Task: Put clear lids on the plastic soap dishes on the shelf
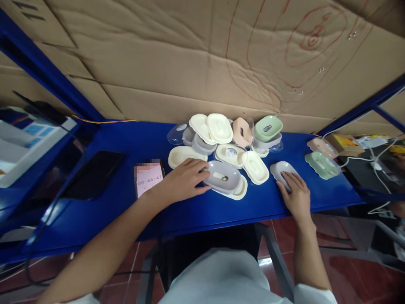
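Observation:
My left hand (189, 179) grips the left end of a grey oval soap dish (232, 177), thumb at the near side and fingers at the far side. This dish has a slot in its middle and lies partly over a cream oval piece (242, 190). Over to the right, my right hand (297, 194) is closed over the near end of another grey dish piece (280, 168), which rests on the blue table (196, 215). Its near part is hidden under my fingers. Beside my left hand lies a cream oval tray (180, 156).
Behind my hands are piled cream pieces (220, 128), a pink dish (243, 133), a green dish (268, 128) and clear covers. A phone (150, 179) showing a timer lies at left. Green (321, 164) and pink (319, 146) dishes sit at right. A cardboard wall (158, 63) stands behind.

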